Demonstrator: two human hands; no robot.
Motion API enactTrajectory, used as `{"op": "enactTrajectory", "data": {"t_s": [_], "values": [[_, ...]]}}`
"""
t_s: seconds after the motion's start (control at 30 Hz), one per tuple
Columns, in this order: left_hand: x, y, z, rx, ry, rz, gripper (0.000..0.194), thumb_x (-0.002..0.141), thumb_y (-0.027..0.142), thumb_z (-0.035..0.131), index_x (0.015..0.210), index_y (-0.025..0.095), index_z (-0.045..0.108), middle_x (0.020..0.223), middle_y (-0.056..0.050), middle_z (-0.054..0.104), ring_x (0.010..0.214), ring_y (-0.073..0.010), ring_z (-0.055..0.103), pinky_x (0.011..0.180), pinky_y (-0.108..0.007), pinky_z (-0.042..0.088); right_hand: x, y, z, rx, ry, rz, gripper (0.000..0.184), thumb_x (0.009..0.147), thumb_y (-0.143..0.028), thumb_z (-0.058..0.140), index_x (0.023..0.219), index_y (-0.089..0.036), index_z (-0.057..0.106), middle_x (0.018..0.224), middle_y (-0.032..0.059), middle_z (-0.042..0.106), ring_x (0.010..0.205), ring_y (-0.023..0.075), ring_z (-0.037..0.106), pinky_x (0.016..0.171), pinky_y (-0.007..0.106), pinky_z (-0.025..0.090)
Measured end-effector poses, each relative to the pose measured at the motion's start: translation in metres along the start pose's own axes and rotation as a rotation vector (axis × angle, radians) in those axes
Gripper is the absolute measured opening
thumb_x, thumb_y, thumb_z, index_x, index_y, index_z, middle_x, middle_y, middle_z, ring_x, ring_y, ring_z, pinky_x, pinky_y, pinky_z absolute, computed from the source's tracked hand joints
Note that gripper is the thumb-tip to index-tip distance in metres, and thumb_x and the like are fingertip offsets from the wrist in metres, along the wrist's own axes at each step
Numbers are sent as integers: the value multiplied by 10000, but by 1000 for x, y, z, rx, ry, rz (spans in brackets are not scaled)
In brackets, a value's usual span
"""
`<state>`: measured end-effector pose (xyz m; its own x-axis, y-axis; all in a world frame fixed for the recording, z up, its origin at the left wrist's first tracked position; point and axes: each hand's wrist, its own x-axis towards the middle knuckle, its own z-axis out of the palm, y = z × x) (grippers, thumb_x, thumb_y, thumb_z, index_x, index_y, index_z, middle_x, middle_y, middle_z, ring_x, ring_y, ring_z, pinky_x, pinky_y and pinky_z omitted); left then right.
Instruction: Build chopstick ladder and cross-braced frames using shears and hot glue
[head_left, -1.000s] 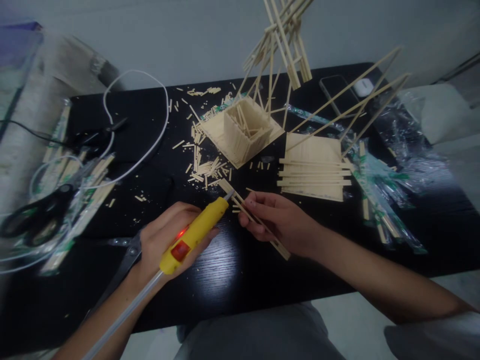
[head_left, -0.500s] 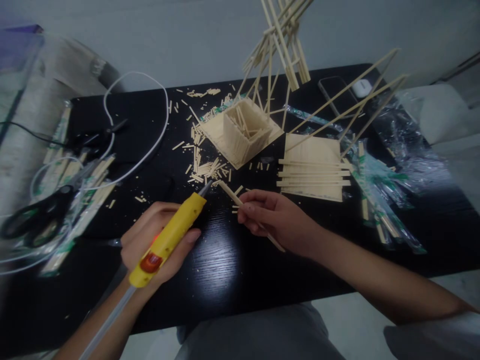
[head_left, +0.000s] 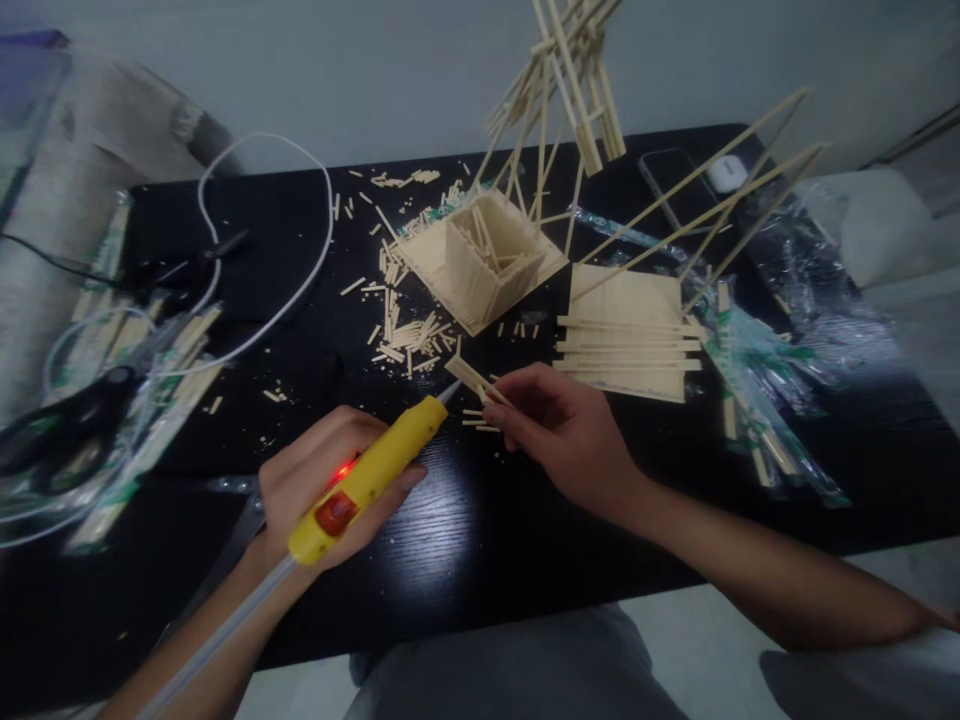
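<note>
My left hand (head_left: pixel 319 465) is wrapped round a yellow hot glue gun (head_left: pixel 382 465), with a clear glue stick (head_left: pixel 217 635) running out of its back end. A small red light glows on the gun's side. Between thumb and fingers, my right hand (head_left: pixel 559 420) pinches a pale wooden stick (head_left: pixel 471 376). The gun's nozzle tip is right by the stick's underside; whether they touch I cannot tell. Under the stick lie a few short wooden pieces (head_left: pixel 480 425). Farther back stands a square box of wooden sticks (head_left: pixel 491 265) on a flat stick base, holding loose pieces.
Cut stick bits (head_left: pixel 409 340) litter the black table (head_left: pixel 450 560). At right are a stick panel (head_left: pixel 626 385) with sticks across it, wrapped chopsticks (head_left: pixel 772 440) and a phone (head_left: pixel 675 185). A tall stick frame (head_left: pixel 574 80) rises behind. Scissors (head_left: pixel 82 410) and a white cable (head_left: pixel 330 200) lie left.
My left hand has brought the glue gun right and slightly up, its nozzle now close to the stick. The right hand has tilted the stick, whose lower end no longer shows below the palm.
</note>
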<state>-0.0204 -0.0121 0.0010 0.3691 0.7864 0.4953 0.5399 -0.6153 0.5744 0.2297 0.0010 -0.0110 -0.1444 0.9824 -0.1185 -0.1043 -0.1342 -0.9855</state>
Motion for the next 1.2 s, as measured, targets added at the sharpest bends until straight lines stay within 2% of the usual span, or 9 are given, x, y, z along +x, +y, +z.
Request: {"op": "enactTrajectory", "data": {"t_s": [0.47, 0.57, 0.87, 1.2], "values": [[4, 4, 1, -17, -78, -44, 219, 943, 244, 786, 832, 198, 604, 754, 26, 609, 593, -103, 595, 500, -257, 445, -2, -2, 2, 20, -54, 15, 233, 875, -361, 901, 933, -192, 751, 771, -23, 720, 585, 87, 599, 544, 201, 509], [4, 3, 1, -18, -81, -41, 223, 944, 244, 784, 822, 197, 603, 742, 29, 597, 580, -99, 579, 491, -258, 433, -2, -2, 2, 1, -50, 2, 226, 891, -374, 883, 935, -195, 753, 771, -22, 721, 587, 91, 604, 547, 207, 512], [1, 1, 3, -6, -75, -34, 235, 937, 244, 794, 817, 203, 596, 730, 37, 567, 579, -100, 554, 487, -271, 409, -3, 1, 0, -47, -40, -27, 124, 903, -259, 864, 949, -206, 762, 773, -36, 730, 600, 82, 625, 567, 190, 513], [1, 2, 2, 18, -74, -22, 241, 936, 245, 796, 814, 208, 592, 729, 37, 571, 580, -102, 560, 483, -273, 412, -4, 2, -1, -133, -30, -72, 75, 947, -270, 819, 967, -219, 768, 776, -36, 743, 608, 98, 647, 576, 209, 517]]}}
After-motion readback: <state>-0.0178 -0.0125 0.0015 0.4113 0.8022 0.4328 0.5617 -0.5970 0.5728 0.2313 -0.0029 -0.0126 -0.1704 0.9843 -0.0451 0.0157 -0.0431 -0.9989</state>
